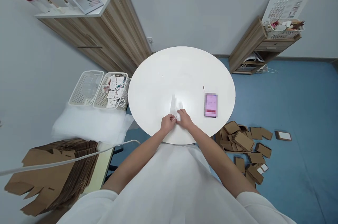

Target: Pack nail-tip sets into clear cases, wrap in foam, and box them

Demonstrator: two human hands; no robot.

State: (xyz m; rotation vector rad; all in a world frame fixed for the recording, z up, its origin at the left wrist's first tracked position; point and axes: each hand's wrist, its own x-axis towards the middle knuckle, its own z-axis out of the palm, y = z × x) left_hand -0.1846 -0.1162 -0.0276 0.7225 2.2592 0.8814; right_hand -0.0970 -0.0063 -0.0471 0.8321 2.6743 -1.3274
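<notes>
Both my hands are near the front edge of the round white table (182,65). A thin, whitish, see-through piece of wrapping sheet (173,106) stands up in a fold between them. My left hand (168,123) pinches its near left edge between thumb and fingers. From the right, my right hand (185,119) has its fingers closed on the sheet's other side. Whether anything lies inside the fold is hidden. A flat device with a pink, blurred screen (210,105) rests on the table to the right of my hands.
At left, a white basket (124,92) of small cards stands beside another basket (75,92). Below them lie a stack of translucent sheets (89,123) and flat cardboard blanks (50,178). A white cable (71,160) crosses there. Small brown boxes (243,141) lie on the floor at right.
</notes>
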